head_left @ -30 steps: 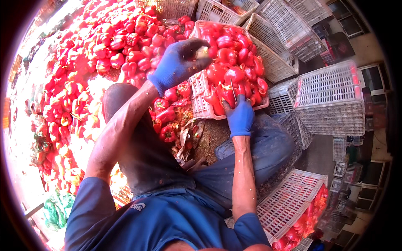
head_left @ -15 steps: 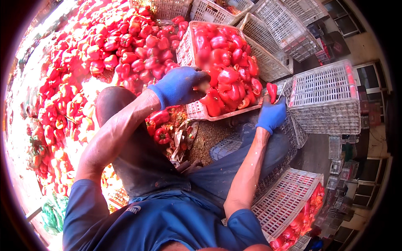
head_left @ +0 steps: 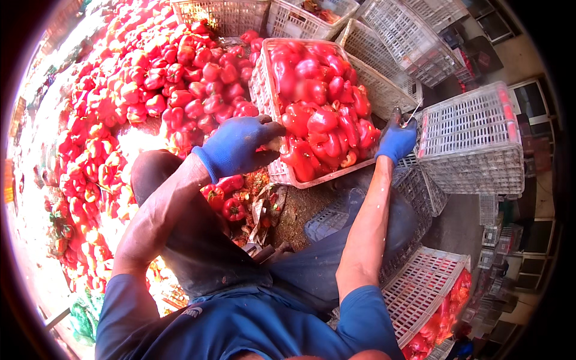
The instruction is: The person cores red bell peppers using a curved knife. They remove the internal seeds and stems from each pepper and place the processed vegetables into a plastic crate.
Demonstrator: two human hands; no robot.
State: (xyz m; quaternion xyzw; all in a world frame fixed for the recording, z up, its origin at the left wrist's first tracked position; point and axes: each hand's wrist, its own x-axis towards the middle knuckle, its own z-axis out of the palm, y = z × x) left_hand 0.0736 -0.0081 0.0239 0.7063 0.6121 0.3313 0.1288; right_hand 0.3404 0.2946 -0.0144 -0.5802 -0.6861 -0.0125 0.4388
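My left hand (head_left: 239, 144), in a blue glove, is at the left rim of a pale plastic crate (head_left: 264, 90) heaped with red bell peppers (head_left: 324, 120). Its fingers curl round a small pale lump (head_left: 276, 143), perhaps a pepper core; the kind is unclear. On the crate's right side, my right hand (head_left: 397, 139), gloved in blue too, grips a small knife (head_left: 414, 109) whose thin blade points up and away. No pepper shows in this hand. Many of the crate's peppers look wet and cut open.
A large pile of red peppers (head_left: 150, 90) spreads on the left. Stacked crates (head_left: 471, 141) stand to the right, with more crates (head_left: 384, 66) behind. Another crate (head_left: 423, 282) with red peppers lies at the lower right. A few peppers (head_left: 233, 209) rest by my knee.
The red pepper piece has left my right hand, which has moved slightly up and right with the knife. My left hand has shifted left and down, still holding the pale lump.
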